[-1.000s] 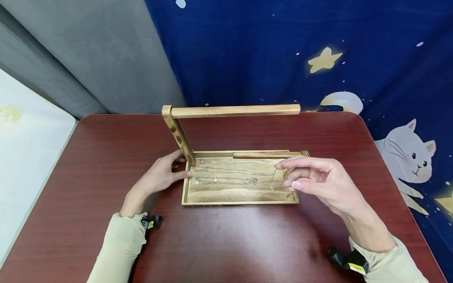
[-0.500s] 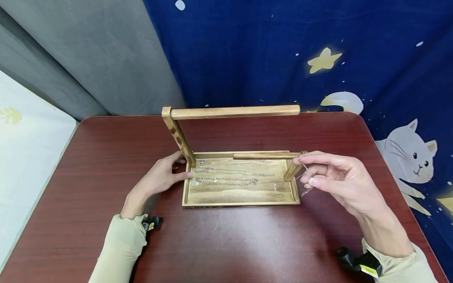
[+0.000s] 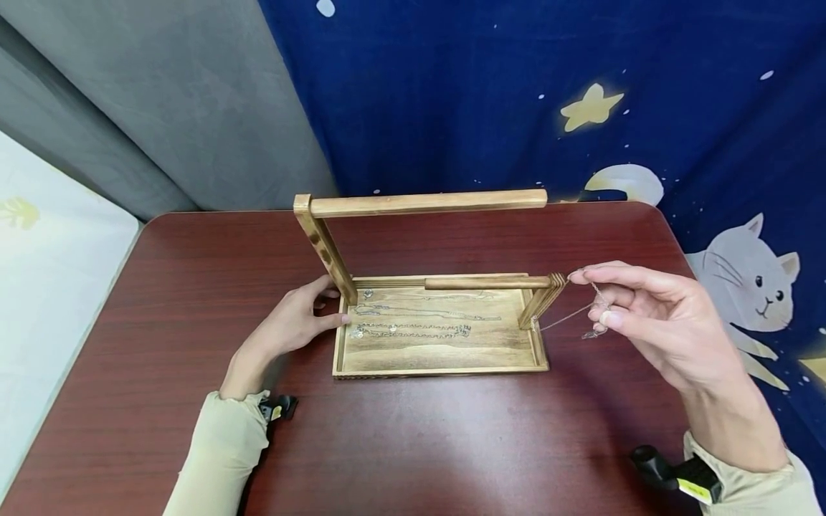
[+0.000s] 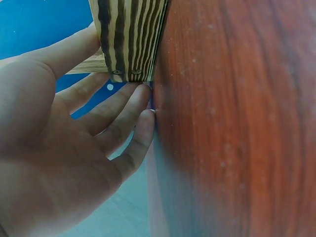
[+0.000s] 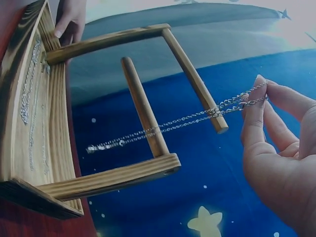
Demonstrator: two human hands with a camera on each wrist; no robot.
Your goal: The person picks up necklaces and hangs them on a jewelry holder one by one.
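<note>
A wooden jewelry stand (image 3: 445, 371) has a shallow tray base, a tall left post with a long bar (image 3: 429, 203), and a short right post with a lower bar (image 3: 487, 284). My left hand (image 3: 298, 315) holds its left end, thumb on the tray rim and fingers beside the post; the left wrist view shows these fingers (image 4: 116, 126) against the wood. My right hand (image 3: 658, 315), right of the stand, pinches a silver chain necklace (image 5: 182, 122) between thumb and fingers. Its doubled strands hang down, with small shiny pieces at the bottom end.
Inside the tray lie several silver chains (image 3: 413, 331), stretched lengthwise. The stand sits on a dark red wooden table (image 3: 452, 444). Behind the table hang a grey curtain (image 3: 193, 93) and a blue curtain (image 3: 439, 93) with stars and a cat.
My right hand has moved right, from over the tray's right end to outside the stand, carrying the chain necklace, which now hangs clear of the tray. The left hand stays in place.
</note>
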